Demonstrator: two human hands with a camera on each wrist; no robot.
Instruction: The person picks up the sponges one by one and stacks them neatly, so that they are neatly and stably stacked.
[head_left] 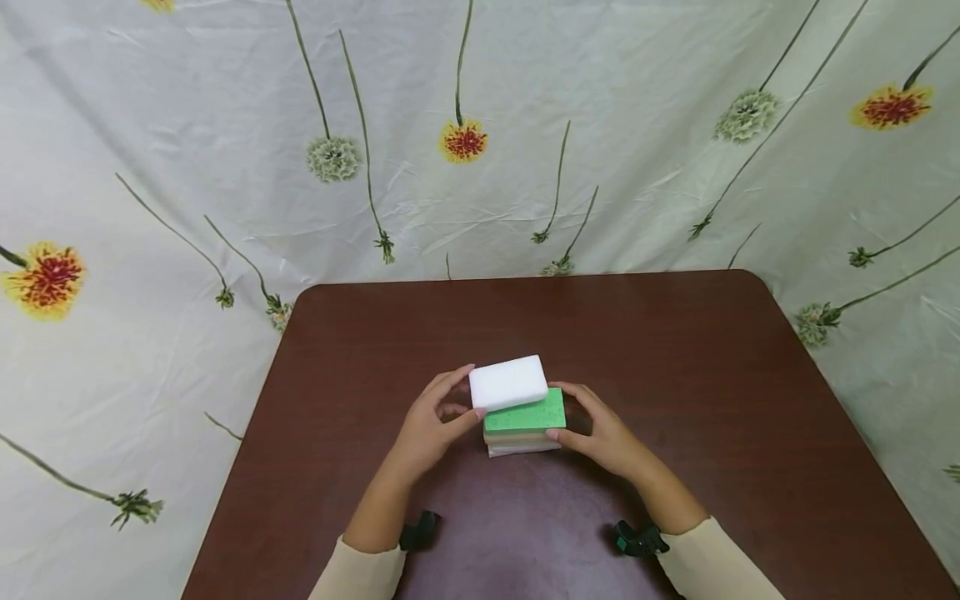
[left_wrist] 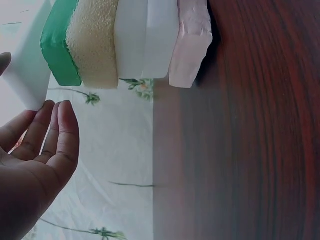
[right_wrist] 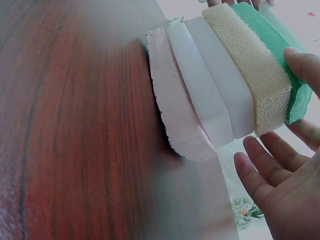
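Observation:
A stack of blocks stands on the brown table (head_left: 360,350). At its base lies a pale pink, crinkled block (right_wrist: 172,100), then two smooth white blocks (right_wrist: 220,75), a beige porous sponge (right_wrist: 250,65) and a speckled green sponge (head_left: 528,415). Over the green one, a white rectangular block (head_left: 508,383) is turned askew and shifted to the left. My left hand (head_left: 431,425) pinches this block by its left end, thumb at the near corner, fingers at the far one. With thumb and fingers on opposite sides, my right hand (head_left: 607,429) grips the right end of the green sponge.
Behind the table hangs a pale cloth (head_left: 600,50) printed with flowers. Dark straps with small devices sit on both wrists, the left device (head_left: 422,531) and the right device (head_left: 640,539) close over the table. The table's far edge runs beyond the stack.

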